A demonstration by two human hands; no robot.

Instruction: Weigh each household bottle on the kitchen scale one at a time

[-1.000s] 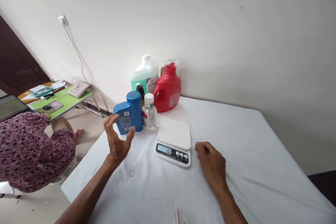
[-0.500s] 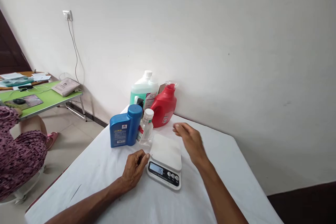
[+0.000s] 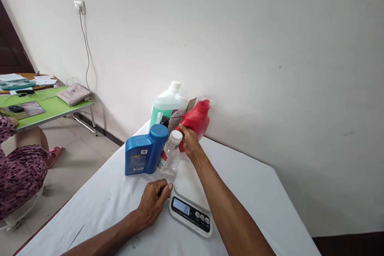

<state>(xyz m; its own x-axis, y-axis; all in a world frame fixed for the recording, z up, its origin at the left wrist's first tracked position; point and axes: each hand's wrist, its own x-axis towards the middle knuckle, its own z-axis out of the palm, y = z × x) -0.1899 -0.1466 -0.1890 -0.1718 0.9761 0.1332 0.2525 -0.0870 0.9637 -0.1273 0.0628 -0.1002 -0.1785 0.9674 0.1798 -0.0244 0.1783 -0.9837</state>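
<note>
My right hand (image 3: 191, 142) reaches over the kitchen scale to the red jug (image 3: 196, 120), its fingers curled at the jug's handle; part of the grip is hidden. My left hand (image 3: 153, 201) rests on the white cloth in a loose fist, thumb beside the scale's left edge, with nothing visible in it. The white digital kitchen scale (image 3: 186, 184) carries nothing and its display reads 15; my right forearm covers part of its plate. Left of the jug stands a clear bottle with a white cap (image 3: 170, 156), and beside that a blue bottle (image 3: 141, 154).
A large jug of green liquid (image 3: 162, 108) stands at the back, with a black pump top (image 3: 165, 121) before it. The wall (image 3: 255, 68) borders the table. On the left, a person (image 3: 24, 172) sits at a green table (image 3: 51, 106) bearing a mouse and a pouch.
My right hand has moved left and forward from beside the scale to the red jug's handle. My left hand has stayed by the scale. The camera view has shifted slightly.
</note>
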